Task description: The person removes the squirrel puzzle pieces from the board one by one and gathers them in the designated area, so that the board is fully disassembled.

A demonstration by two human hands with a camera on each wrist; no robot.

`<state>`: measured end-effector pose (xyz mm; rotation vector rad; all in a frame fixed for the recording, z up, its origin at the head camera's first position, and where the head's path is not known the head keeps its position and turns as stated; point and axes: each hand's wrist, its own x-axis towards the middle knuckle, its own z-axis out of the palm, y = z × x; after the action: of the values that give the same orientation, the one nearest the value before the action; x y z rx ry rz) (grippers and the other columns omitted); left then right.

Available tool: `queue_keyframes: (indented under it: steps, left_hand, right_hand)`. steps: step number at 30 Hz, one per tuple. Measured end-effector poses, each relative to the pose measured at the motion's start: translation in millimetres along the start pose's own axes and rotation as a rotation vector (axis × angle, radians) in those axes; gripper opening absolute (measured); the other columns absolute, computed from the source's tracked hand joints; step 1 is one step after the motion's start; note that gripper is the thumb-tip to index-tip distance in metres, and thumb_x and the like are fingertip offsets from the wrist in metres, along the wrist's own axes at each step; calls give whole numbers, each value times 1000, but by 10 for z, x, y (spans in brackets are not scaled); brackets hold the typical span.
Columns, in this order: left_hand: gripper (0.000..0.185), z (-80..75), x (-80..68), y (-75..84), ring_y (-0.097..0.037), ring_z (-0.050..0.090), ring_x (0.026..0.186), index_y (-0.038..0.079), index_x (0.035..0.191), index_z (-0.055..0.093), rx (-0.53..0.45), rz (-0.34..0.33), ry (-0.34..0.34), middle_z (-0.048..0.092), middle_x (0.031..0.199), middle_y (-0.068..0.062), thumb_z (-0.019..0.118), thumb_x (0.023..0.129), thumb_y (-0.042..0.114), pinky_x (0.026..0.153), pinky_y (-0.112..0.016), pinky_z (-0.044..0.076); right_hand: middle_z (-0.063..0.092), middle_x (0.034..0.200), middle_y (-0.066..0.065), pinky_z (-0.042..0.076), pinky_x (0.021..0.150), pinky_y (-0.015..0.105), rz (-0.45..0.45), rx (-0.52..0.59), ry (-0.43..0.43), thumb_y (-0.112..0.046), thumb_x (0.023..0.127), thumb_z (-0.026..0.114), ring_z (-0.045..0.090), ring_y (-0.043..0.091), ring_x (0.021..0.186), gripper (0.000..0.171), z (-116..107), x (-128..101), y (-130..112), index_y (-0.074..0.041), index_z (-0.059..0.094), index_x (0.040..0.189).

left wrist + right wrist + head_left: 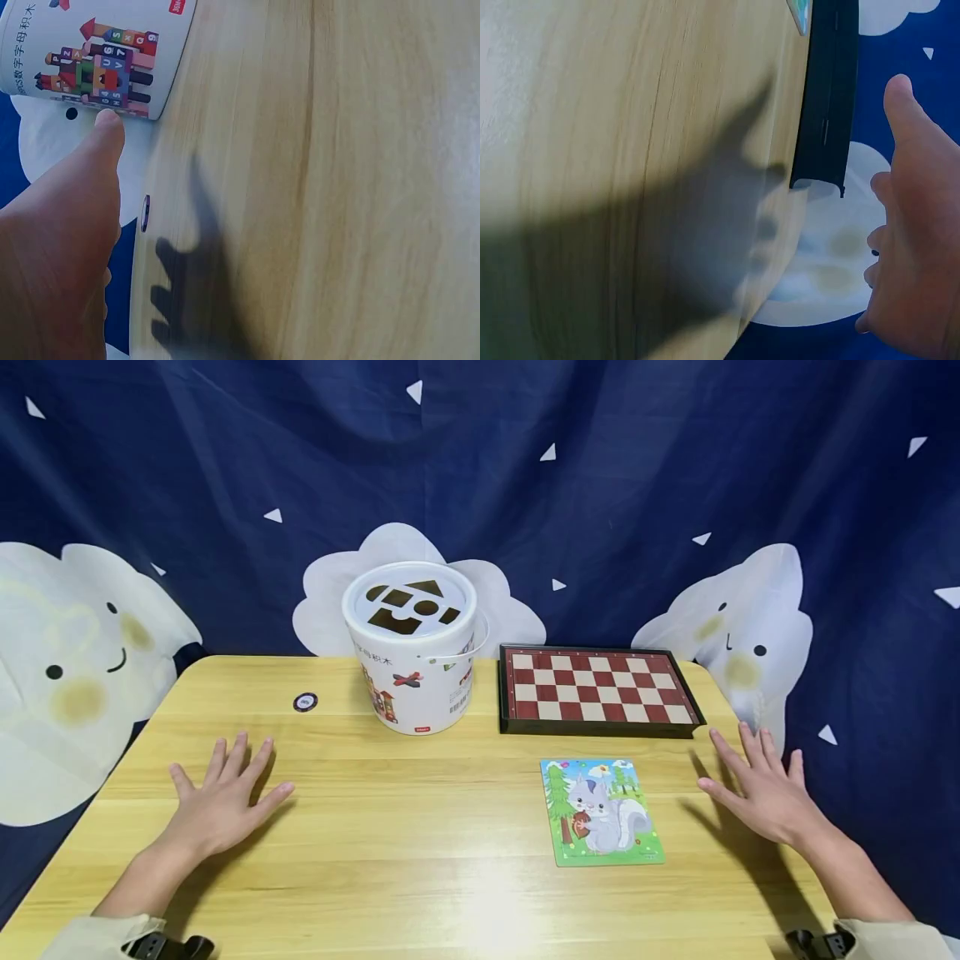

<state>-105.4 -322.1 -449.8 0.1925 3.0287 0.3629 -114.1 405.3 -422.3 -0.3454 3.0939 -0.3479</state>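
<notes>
My left hand (221, 802) is spread over the left side of the table, palm down, fingers straight and holding nothing. Beyond its fingertips lies a small dark poker chip (305, 702). On the right, my other hand (768, 789) hovers with fingers spread, its shadow falling on the wood. Nearest to it are a chessboard (600, 687) with red and white squares in a black frame and a squirrel picture puzzle (602, 814) lying flat. A white block bucket (412, 668) stands upright at the back, its lid (408, 602) cut with shaped holes.
The wooden table (390, 827) has rounded back corners. Behind it hangs a dark blue curtain (480, 460) with white triangles and cloud faces. The bucket's thin handle (468, 652) hangs at its right side, near the chessboard.
</notes>
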Motion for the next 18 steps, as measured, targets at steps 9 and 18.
queue_keyframes:
  steps: [9, 18]
  left_hand:
    - [82, -46, 34, 142, -58, 0, 147, 2, 161, 20, 0, 48, 10, 6, 163, -35, 42, 105, 58, 98, -85, -15]
    - [79, -46, 171, 645, -55, 10, 149, 3, 160, 27, -7, 178, 27, 14, 163, -33, 46, 105, 55, 109, -80, -1]
  right_hand:
    - [3, 163, 34, -14, 106, 78, -43, 6, 30, -46, 104, 55, -14, 50, 150, 79, 24, 27, -165, -16, 13, 164]
    - [9, 165, 31, -12, 111, 74, -117, 41, -5, -46, 104, 54, -5, 51, 151, 77, 124, 122, -581, -16, 16, 164]
